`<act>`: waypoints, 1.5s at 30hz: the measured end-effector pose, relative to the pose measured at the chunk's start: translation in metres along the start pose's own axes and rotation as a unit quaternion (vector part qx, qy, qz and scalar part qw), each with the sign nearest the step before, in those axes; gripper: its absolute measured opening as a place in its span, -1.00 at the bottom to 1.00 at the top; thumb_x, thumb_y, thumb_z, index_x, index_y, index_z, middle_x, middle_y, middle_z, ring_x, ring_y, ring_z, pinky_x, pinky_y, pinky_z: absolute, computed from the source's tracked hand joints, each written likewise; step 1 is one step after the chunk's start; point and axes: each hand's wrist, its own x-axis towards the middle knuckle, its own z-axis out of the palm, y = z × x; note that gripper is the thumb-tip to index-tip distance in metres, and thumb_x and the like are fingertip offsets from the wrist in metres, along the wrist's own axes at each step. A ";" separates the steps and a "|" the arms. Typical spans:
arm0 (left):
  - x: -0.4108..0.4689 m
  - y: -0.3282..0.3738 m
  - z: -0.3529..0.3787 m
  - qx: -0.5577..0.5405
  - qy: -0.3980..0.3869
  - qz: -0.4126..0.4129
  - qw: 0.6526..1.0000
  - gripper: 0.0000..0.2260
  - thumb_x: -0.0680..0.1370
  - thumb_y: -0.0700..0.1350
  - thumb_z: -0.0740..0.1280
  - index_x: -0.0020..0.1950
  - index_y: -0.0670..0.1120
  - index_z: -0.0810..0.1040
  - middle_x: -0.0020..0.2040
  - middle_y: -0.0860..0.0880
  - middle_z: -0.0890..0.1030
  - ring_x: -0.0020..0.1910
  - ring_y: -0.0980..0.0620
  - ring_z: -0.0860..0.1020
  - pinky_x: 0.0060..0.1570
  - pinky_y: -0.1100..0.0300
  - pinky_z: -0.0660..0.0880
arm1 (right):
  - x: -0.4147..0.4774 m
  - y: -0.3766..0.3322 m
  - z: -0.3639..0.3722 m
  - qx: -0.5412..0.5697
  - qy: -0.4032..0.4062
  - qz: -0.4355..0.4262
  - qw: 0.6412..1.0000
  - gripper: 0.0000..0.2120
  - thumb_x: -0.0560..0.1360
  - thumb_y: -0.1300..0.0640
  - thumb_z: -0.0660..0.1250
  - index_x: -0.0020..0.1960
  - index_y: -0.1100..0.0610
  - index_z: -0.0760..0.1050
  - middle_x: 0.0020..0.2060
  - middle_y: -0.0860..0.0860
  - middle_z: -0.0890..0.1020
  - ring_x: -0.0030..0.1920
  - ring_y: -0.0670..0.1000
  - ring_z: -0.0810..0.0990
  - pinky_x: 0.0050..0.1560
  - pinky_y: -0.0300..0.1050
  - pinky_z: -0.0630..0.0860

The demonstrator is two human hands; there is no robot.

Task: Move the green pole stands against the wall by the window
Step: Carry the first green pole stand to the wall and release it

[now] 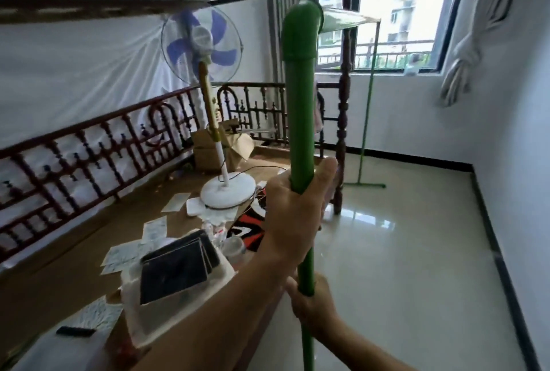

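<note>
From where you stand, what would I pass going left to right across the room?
Bed railing → fan → held green pole → bedpost → second green stand by the window wall → curtain.

A thick green pole stand [300,120] rises upright close in front of the camera, its glossy tube topped by an elbow joint that bends toward the window. A second, thinner green pole stand [366,120] stands upright on the pale tiled floor beside the white wall below the window, its flat green foot resting on the tiles.
</note>
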 end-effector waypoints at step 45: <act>0.431 -0.193 0.217 0.039 -0.412 0.016 0.910 -0.90 0.56 -0.10 0.27 -0.10 -0.09 0.39 -0.26 -0.07 0.47 -0.25 0.01 0.51 -0.10 0.16 0.53 | 0.404 0.058 -0.278 -0.114 0.270 0.022 0.956 -0.62 0.52 0.12 0.32 -0.46 0.11 0.40 -0.60 0.01 0.49 -0.58 0.04 0.51 -0.41 -0.07 0.55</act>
